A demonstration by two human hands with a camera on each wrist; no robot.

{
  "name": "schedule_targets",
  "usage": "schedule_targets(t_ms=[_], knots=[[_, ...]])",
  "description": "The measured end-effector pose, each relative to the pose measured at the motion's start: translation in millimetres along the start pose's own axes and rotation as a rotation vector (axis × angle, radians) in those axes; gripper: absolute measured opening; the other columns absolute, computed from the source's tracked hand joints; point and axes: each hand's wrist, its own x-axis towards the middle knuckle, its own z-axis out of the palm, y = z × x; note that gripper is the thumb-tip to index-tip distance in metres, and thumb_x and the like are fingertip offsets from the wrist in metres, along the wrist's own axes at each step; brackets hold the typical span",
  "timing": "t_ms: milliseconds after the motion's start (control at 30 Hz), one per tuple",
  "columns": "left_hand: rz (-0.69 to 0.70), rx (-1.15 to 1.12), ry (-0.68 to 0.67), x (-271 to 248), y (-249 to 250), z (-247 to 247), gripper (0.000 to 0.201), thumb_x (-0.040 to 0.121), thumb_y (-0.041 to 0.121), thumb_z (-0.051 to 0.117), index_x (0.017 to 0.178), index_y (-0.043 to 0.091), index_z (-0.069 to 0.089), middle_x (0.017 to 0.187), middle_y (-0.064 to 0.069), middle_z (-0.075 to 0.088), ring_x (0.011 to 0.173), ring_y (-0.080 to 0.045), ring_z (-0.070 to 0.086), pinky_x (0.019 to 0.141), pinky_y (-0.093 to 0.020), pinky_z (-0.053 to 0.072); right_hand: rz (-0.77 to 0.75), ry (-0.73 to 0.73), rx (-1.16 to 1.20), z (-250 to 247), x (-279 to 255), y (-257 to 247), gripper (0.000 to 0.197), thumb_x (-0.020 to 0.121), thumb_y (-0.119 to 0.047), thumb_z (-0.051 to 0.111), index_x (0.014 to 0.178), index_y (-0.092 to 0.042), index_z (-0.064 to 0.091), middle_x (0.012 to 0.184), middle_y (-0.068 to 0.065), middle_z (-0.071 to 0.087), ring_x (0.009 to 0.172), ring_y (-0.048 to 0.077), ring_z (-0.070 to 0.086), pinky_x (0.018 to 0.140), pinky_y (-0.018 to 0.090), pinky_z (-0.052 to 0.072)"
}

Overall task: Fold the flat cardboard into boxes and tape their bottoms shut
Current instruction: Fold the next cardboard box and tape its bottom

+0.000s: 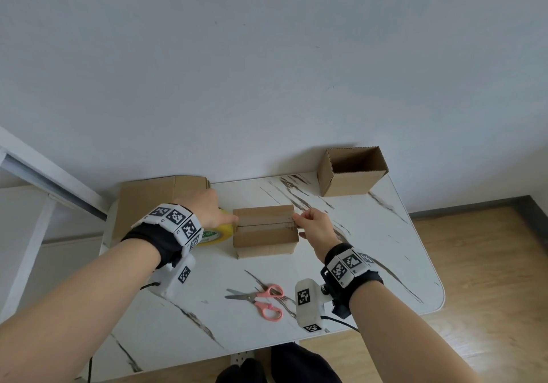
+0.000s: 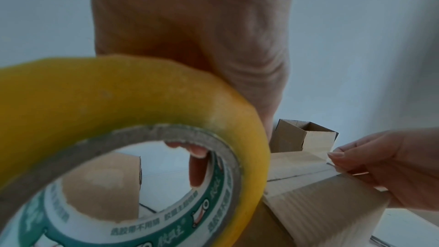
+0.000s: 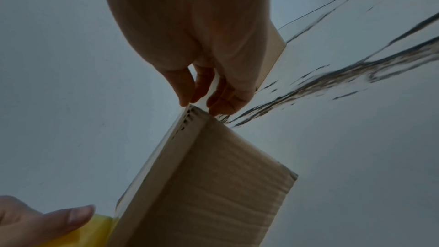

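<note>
One finished open brown cardboard box (image 1: 352, 171) stands far right on the tabletop (image 1: 385, 252). Second brown cardboard box (image 1: 264, 230) sits centre, bottom up: my right hand (image 1: 315, 228) pinches clear tape at its right edge, my left hand (image 1: 207, 209) grips the yellow tape roll (image 1: 218, 234) at its left. Cutting remains; flat brown cardboard stack (image 1: 148, 202) far left is unfolded.

Looks like a plain room in a home or small office: white marble-patterned desk (image 1: 370, 252) against a bare pale wall (image 1: 267, 71), wood-look floor (image 1: 489, 279) with dark skirting right of the desk.
</note>
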Motion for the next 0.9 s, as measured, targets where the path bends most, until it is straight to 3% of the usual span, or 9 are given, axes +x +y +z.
schedule_targets(t_ms=[100,233,367,500,533,633,733,833,900], knots=[[0.004,-0.01,0.006,-1,-1,1,0.06,0.071,0.067,0.063,0.054,0.013,0.043,0.051,0.001,0.04,0.047,-0.017,0.04,0.047,-0.025,0.029,0.01,-0.022,0.014,0,0,1,0.025,0.095,-0.014,0.052,0.072,-0.013,0.046,0.086,0.007,0.057,0.086,0.022,0.055,0.083,0.038,0.051],[0.012,-0.032,0.009,-2,-1,2,0.059,0.074,0.063,0.063,0.051,0.014,0.04,0.049,0.001,0.037,0.046,-0.016,0.037,0.046,-0.025,0.027,0.015,-0.037,0.059,-3,-3,1,0.023,0.097,-0.009,0.047,0.074,-0.01,0.045,0.083,0.006,0.058,0.08,0.018,0.056,0.072,0.027,0.051],[0.029,-0.084,0.018,-1,-5,4,0.061,0.074,0.06,0.065,0.046,0.015,0.036,0.045,0.002,0.033,0.043,-0.016,0.034,0.047,-0.025,0.027,0.032,-0.03,0.008,0,-2,9,0.023,0.099,-0.015,0.044,0.077,-0.01,0.047,0.091,0.012,0.061,0.085,0.022,0.058,0.082,0.036,0.052],[0.045,-0.133,0.028,-1,-9,9,0.065,0.075,0.06,0.065,0.044,0.017,0.027,0.042,0.004,0.025,0.039,-0.015,0.026,0.044,-0.024,0.02,0.035,-0.03,-0.122,8,-5,12,0.021,0.102,-0.025,0.035,0.09,-0.009,0.043,0.088,0.004,0.048,0.083,0.019,0.044,0.066,0.027,0.039],[0.048,-0.13,0.031,-1,-10,10,0.065,0.074,0.061,0.065,0.044,0.018,0.026,0.042,0.004,0.024,0.038,-0.015,0.025,0.044,-0.024,0.019,0.045,-0.039,-0.132,10,-5,13,0.022,0.102,-0.027,0.032,0.093,-0.01,0.041,0.091,0.004,0.046,0.086,0.02,0.043,0.067,0.028,0.036],[0.069,-0.114,0.039,0,-12,11,0.066,0.075,0.062,0.063,0.044,0.018,0.024,0.043,0.003,0.022,0.039,-0.015,0.023,0.045,-0.024,0.019,0.137,-0.07,-0.068,16,-2,14,0.024,0.101,-0.035,0.03,0.107,-0.013,0.037,0.116,0.008,0.044,0.106,0.024,0.044,0.089,0.035,0.037],[0.091,-0.109,0.059,1,-12,13,0.068,0.074,0.063,0.063,0.043,0.017,0.023,0.043,0.003,0.021,0.039,-0.016,0.022,0.046,-0.025,0.018,0.209,-0.058,0.072,21,2,14,0.027,0.1,-0.038,0.032,0.115,-0.015,0.036,0.129,0.009,0.042,0.117,0.025,0.043,0.103,0.042,0.037],[0.097,-0.136,0.066,1,-13,16,0.07,0.075,0.063,0.062,0.043,0.017,0.021,0.042,0.003,0.019,0.039,-0.017,0.021,0.046,-0.026,0.017,0.256,-0.036,0.182,25,6,13,0.034,0.1,-0.039,0.03,0.124,-0.015,0.034,0.131,0.007,0.042,0.122,0.025,0.041,0.107,0.044,0.033],[0.101,-0.157,0.07,0,-14,18,0.069,0.077,0.061,0.062,0.042,0.018,0.02,0.041,0.004,0.018,0.038,-0.016,0.021,0.046,-0.026,0.018,0.282,-0.031,0.199,26,7,10,0.031,0.101,-0.036,0.03,0.121,-0.014,0.039,0.131,0.011,0.046,0.12,0.027,0.044,0.105,0.043,0.034]])
